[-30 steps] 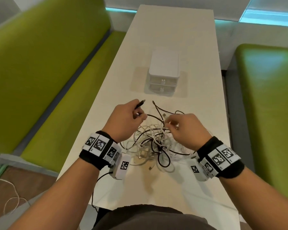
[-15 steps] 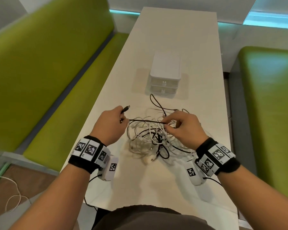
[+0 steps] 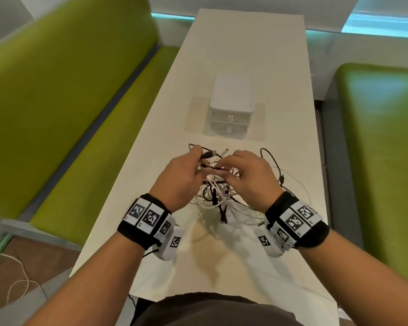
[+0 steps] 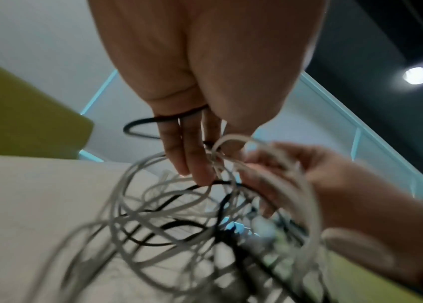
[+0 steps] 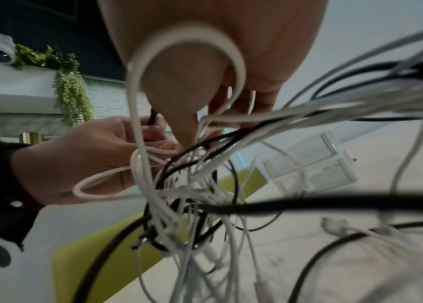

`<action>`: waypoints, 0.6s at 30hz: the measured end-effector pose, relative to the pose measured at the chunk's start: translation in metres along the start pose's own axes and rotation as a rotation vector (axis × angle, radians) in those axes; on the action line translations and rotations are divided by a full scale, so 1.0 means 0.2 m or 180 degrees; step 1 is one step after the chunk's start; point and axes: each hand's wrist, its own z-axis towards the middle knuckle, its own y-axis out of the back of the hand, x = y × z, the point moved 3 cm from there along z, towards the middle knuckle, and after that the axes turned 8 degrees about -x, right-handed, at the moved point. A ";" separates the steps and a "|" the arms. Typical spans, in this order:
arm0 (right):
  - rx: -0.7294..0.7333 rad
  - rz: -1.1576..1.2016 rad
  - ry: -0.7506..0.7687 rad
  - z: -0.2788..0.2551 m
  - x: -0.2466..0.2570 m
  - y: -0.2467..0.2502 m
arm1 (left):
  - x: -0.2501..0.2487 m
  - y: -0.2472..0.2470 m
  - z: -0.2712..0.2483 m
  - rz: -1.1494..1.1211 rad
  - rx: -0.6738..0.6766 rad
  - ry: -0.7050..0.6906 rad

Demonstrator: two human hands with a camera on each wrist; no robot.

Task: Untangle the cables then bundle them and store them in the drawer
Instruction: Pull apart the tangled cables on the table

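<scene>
A tangle of white and black cables (image 3: 214,196) lies on the white table (image 3: 245,43), partly lifted between both hands. My left hand (image 3: 199,161) grips a black cable (image 3: 207,154) near its plug, and the plug end sticks out past the fingers. In the left wrist view the black cable (image 4: 140,125) loops out from under the left hand (image 4: 192,164). My right hand (image 3: 222,169) pinches white strands at the top of the tangle, close against the left hand. White loops drape over the right hand (image 5: 205,114). The white drawer unit (image 3: 231,107) stands beyond, both drawers closed.
Green benches (image 3: 68,102) run along both long sides of the table. Loose black and white cable loops (image 3: 280,175) trail to the right of the tangle. A thin white cable (image 3: 17,278) lies on the floor at the lower left.
My hands were apart with a black cable stretched between them. They have come together over the tangle, which now hangs partly off the table.
</scene>
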 end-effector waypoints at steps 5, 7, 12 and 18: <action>0.0780 -0.0451 -0.0609 -0.07 -0.14 -0.04 | 0.10 0.09 0.01 -0.0062 -0.0570 0.0306; 0.1133 -0.0504 -0.0666 -0.10 -0.17 -0.06 | 0.15 0.12 0.01 -0.0012 -0.0677 0.0460; 0.1365 -0.0229 -0.0142 -0.07 -0.11 -0.02 | 0.18 0.10 0.02 0.0091 -0.0439 0.0629; 0.1592 0.0495 -0.0717 -0.06 0.02 -0.10 | 0.00 0.03 0.04 -0.0328 -0.0068 0.0270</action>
